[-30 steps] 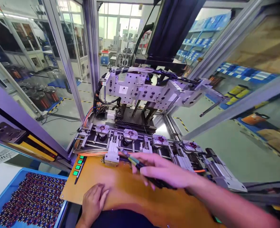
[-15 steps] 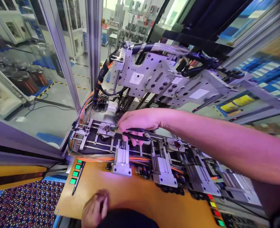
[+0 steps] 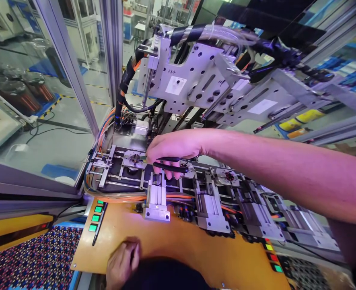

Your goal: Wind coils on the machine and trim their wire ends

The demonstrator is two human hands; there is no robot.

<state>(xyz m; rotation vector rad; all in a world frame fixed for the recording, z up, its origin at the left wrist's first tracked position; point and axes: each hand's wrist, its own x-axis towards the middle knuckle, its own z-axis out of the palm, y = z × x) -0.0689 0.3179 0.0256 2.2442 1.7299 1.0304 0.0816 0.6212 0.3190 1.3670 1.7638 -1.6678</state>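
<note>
My right hand (image 3: 173, 151) reaches into the machine and is closed on black-handled pliers (image 3: 167, 165). The pliers' tip points left at the leftmost round fixture (image 3: 133, 160) on the rail. My left hand (image 3: 123, 262) rests at the near edge of the orange panel (image 3: 178, 245), fingers curled; what it holds, if anything, is hidden. Further round fixtures (image 3: 228, 176) sit in a row to the right.
A perforated metal head (image 3: 196, 80) with cables hangs just above my right arm. Green buttons (image 3: 95, 217) line the panel's left edge; coloured buttons (image 3: 272, 257) sit at its right. A blue tray of small multicoloured parts (image 3: 29, 257) lies at bottom left. Glass enclosure walls (image 3: 45, 88) surround the machine.
My right hand has moved from above the orange panel up into the machine to the leftmost fixture, carrying the pliers. The view has tilted down and closer. My left hand stays put.
</note>
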